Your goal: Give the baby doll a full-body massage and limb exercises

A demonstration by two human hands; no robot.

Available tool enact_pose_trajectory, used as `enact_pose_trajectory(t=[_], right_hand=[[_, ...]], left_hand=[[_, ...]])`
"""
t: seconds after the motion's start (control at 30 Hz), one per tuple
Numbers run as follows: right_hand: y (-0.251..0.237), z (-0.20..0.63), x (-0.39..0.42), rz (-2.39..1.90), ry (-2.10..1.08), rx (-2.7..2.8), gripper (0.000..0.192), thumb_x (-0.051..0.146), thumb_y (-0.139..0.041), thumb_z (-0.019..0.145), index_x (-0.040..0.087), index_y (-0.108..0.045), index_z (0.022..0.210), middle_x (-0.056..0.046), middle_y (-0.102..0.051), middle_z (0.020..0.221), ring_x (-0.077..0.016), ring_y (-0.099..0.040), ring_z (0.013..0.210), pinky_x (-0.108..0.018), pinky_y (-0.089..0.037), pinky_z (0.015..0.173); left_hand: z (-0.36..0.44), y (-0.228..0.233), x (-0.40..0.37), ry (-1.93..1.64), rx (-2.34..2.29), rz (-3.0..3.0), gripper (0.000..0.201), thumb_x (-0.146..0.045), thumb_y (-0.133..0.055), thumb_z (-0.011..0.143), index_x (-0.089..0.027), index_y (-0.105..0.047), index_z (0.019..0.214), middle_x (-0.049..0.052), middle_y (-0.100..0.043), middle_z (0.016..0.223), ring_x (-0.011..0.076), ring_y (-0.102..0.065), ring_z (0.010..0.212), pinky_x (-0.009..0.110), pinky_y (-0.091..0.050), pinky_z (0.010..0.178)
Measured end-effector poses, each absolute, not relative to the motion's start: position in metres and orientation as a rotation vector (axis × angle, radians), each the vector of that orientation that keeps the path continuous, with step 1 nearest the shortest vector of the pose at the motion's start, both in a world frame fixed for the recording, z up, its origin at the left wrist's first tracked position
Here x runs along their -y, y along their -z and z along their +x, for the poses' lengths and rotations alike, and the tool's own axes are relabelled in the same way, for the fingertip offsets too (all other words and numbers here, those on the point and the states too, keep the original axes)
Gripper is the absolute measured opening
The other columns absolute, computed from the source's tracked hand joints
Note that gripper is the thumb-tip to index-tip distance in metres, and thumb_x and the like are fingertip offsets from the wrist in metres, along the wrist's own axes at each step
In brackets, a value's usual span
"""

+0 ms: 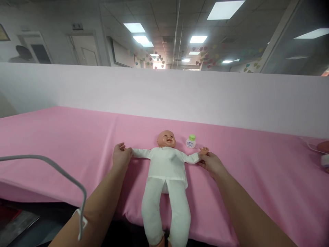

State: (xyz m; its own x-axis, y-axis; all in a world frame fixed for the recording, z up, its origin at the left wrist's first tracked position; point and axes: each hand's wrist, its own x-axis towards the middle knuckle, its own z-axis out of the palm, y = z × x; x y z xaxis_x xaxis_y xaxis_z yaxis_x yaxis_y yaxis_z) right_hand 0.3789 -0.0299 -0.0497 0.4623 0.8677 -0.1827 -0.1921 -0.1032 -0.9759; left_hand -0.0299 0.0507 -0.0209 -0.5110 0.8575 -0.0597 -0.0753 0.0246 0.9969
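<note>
Holds a baby doll (167, 168) with a bald, glossy plastic head and white cloth shirt and trousers by both outspread arms, face up on a table (64, 137) covered in smooth pink cloth. Has the left hand (121, 156) closed around the end of one white sleeve, hiding most of the plastic hand there — cannot tell how firmly. Has the right hand (212, 164) pinched on the other wrist, with small plastic fingers (204, 150) showing above.

With an uneven pull, could twist the baby doll sideways or drag it askew, rucking the pink cloth. With a grip mostly on fabric, could slide a cuff along the arm and lose hold of the wrist. By stretching both arms too hard, could strain the shoulder joints, hidden under the shirt.

Needs care near the right hand: shows a small, rounded, translucent bottle with a lime-green cap (191, 141) upright between the plastic head and those fingers. By swinging that arm up and inward, could topple it.

Has both trousered legs reaching past the near edge — with a downward tug, could slip further off. Must also watch a thick grey cable (61, 173) looping before the left forearm; cannot tell any contact, but could snag it with a wide sweep.
</note>
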Motion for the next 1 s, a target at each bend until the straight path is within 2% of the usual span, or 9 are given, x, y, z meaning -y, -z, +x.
enact_pose_trajectory(t=[0.13,0.3,0.4,0.53,0.7,0.77,0.87,0.93,1.0], right_hand=[[0.054,0.382,0.026,-1.374,-1.008,0.676,0.041,0.017,-0.083,0.074,0.015,-0.068,0.112,-0.010,-0.079,0.106,-0.0251,-0.079,0.093,-0.037,-0.069,0.080],[0.057,0.385,0.024,-1.341,-1.022,0.704,0.038,0.018,-0.082,0.077,0.016,-0.067,0.112,-0.009,-0.080,0.102,-0.0249,-0.080,0.091,-0.039,-0.069,0.080],[0.058,0.386,0.024,-1.329,-1.026,0.718,0.041,0.019,-0.083,0.076,0.017,-0.067,0.114,-0.009,-0.080,0.104,-0.0261,-0.080,0.091,-0.040,-0.069,0.080],[0.056,0.384,0.025,-1.331,-1.031,0.729,0.045,0.019,-0.085,0.075,0.015,-0.066,0.116,-0.011,-0.079,0.109,-0.0269,-0.079,0.093,-0.038,-0.069,0.078],[0.050,0.380,0.028,-1.323,-1.014,0.722,0.039,0.019,-0.082,0.079,0.016,-0.067,0.114,-0.011,-0.079,0.108,-0.0258,-0.079,0.093,-0.036,-0.069,0.078],[0.049,0.379,0.029,-1.324,-1.010,0.722,0.038,0.019,-0.082,0.078,0.017,-0.067,0.113,-0.011,-0.078,0.108,-0.0256,-0.079,0.094,-0.037,-0.069,0.078],[0.050,0.378,0.029,-1.325,-1.013,0.727,0.039,0.021,-0.083,0.078,0.017,-0.067,0.113,-0.010,-0.078,0.108,-0.0256,-0.078,0.095,-0.038,-0.069,0.080],[0.051,0.378,0.028,-1.321,-1.016,0.734,0.041,0.023,-0.084,0.078,0.017,-0.066,0.114,-0.010,-0.078,0.108,-0.0256,-0.078,0.096,-0.039,-0.069,0.082],[0.052,0.378,0.028,-1.319,-1.013,0.740,0.043,0.023,-0.085,0.077,0.017,-0.066,0.116,-0.010,-0.078,0.109,-0.0251,-0.078,0.096,-0.039,-0.069,0.082]], left_hand=[[-0.031,0.016,-0.042,-1.433,-1.697,1.124,0.041,-0.012,-0.082,0.056,-0.024,-0.071,0.094,0.013,-0.070,0.109,0.0381,-0.065,0.112,0.043,-0.050,0.093],[-0.033,0.009,-0.034,-1.337,-1.708,1.339,0.030,-0.013,-0.083,0.057,-0.023,-0.072,0.082,0.015,-0.071,0.115,0.0428,-0.058,0.127,0.045,-0.046,0.102],[-0.029,-0.002,-0.015,-1.425,-1.641,1.383,0.026,-0.014,-0.081,0.064,-0.025,-0.076,0.087,0.012,-0.071,0.119,0.0399,-0.062,0.121,0.045,-0.048,0.102],[-0.020,-0.011,0.032,-1.527,-1.542,1.442,0.018,-0.021,-0.078,0.072,-0.030,-0.080,0.088,0.006,-0.074,0.096,0.0356,-0.066,0.107,0.045,-0.053,0.097],[-0.028,0.019,0.105,-1.465,-1.268,1.641,0.012,-0.029,-0.079,0.073,-0.032,-0.082,0.085,0.008,-0.078,0.096,0.0362,-0.071,0.101,0.049,-0.060,0.093],[-0.039,0.046,0.130,-1.341,-1.086,1.977,0.027,-0.026,-0.072,0.080,-0.037,-0.083,0.102,0.009,-0.077,0.117,0.0365,-0.070,0.114,0.050,-0.060,0.099],[-0.054,0.097,0.159,-1.324,-0.866,2.549,0.064,-0.025,-0.064,0.085,-0.040,-0.060,0.147,0.009,-0.064,0.147,0.0353,-0.061,0.135,0.050,-0.058,0.105],[-0.058,0.128,0.172,-1.297,-0.917,2.764,0.071,-0.036,-0.068,0.085,-0.038,-0.052,0.154,0.012,-0.051,0.159,0.0399,-0.050,0.144,0.055,-0.058,0.103],[-0.056,0.150,0.181,-1.235,-0.965,2.951,0.077,-0.049,-0.076,0.080,-0.043,-0.051,0.153,0.011,-0.047,0.161,0.0436,-0.045,0.147,0.059,-0.059,0.099]])
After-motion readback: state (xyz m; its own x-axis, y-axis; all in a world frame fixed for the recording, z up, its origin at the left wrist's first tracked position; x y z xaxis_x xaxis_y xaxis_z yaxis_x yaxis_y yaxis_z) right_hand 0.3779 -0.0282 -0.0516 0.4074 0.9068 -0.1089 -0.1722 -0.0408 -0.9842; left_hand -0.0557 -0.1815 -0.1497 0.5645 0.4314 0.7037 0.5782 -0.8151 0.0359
